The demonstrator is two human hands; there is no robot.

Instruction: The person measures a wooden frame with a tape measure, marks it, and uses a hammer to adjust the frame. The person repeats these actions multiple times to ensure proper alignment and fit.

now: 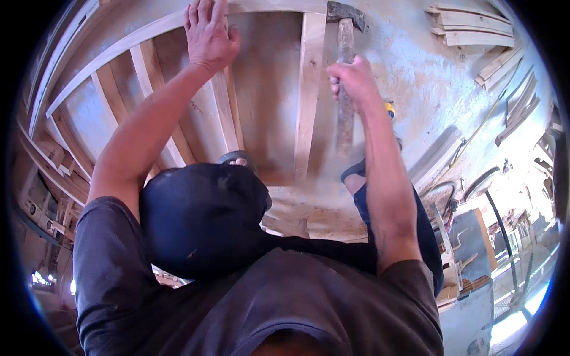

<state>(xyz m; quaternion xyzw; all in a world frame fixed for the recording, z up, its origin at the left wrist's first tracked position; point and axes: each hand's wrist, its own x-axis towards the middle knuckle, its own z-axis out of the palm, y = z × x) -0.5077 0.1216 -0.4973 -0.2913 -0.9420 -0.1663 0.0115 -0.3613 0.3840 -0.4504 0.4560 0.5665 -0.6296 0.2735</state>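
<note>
A worn hammer (345, 47), dark head forward, is just beside the right end of a pale, slatted wooden frame (311, 77).

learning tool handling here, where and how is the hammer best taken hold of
Probably take the hammer by the lower handle, coming from the right: that long, straight end sticks out free below the right hand, away from the metal head, while the wooden frame stands on the left.
</note>
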